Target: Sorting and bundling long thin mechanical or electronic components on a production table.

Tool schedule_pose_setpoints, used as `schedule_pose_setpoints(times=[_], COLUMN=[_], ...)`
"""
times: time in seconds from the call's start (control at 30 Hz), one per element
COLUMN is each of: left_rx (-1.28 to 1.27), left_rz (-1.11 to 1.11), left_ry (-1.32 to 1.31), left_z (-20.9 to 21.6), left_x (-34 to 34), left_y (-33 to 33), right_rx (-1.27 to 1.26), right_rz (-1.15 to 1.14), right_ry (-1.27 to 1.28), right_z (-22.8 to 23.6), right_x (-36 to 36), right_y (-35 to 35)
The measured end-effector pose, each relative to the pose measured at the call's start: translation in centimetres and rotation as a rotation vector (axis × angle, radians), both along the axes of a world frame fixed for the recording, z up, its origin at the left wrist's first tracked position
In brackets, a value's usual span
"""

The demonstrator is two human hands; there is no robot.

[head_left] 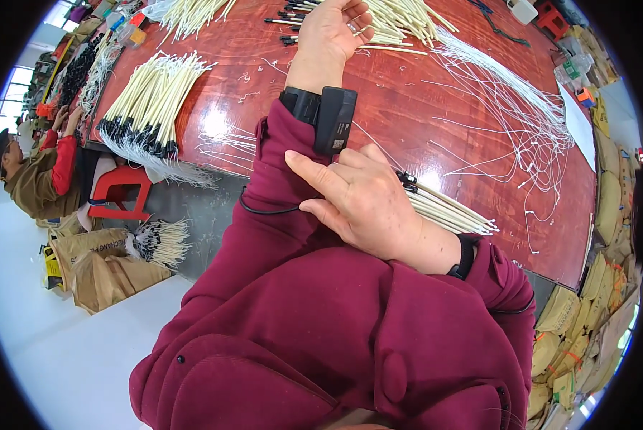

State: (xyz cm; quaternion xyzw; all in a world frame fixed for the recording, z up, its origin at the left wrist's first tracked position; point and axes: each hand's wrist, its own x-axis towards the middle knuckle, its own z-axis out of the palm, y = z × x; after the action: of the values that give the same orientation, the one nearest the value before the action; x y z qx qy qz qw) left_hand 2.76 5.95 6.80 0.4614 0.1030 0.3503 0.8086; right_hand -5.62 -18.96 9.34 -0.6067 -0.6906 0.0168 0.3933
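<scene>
Left hand (336, 30) half-curled, nothing visible in it, beside far pale rods (404, 20), right hand (371, 202) with forefinger straight, gripping nothing, over maroon left sleeve (264, 154), open red table (389, 93) toward near-edge rods (454, 209)

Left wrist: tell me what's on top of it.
A black strap and a black boxy device are on the left wrist; what lies directly beneath them is covered and cannot be seen.
</scene>
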Motion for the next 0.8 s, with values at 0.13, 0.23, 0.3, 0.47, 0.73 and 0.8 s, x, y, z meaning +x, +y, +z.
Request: schedule_pose_setpoints(times=[0.13, 0.23, 0.3, 0.47, 0.73, 0.8], left_rx=[-0.038, -0.063, -0.079, -0.124, -0.195, -0.214], left_rz=[-0.014, -0.023, -0.025, -0.046, -0.090, -0.108], left_ry=[-0.004, -0.009, -0.012, -0.018, -0.029, -0.031], left_z=[-0.4, -0.6, -0.6, -0.9, -1.3, -1.3], left_x=[-0.4, -0.6, -0.1, -0.4, -0.7, -0.5], left_y=[0.4, 0.5, 1.1, 1.1, 1.0, 1.0], right_rx=[0.047, 0.069, 0.086, 0.090, -0.093, -0.121], right_rz=[0.012, 0.030, 0.025, 0.004, -0.110, -0.116], right_ry=[-0.021, -0.052, -0.057, -0.016, 0.076, 0.068], right_z=[0.4, 0.7, 0.7, 0.8, 0.4, 0.5], right_x=[0.1, 0.4, 0.5, 0.4, 0.0, -0.1], right_y=[-0.2, -0.3, -0.3, -0.4, -0.5, -0.4])
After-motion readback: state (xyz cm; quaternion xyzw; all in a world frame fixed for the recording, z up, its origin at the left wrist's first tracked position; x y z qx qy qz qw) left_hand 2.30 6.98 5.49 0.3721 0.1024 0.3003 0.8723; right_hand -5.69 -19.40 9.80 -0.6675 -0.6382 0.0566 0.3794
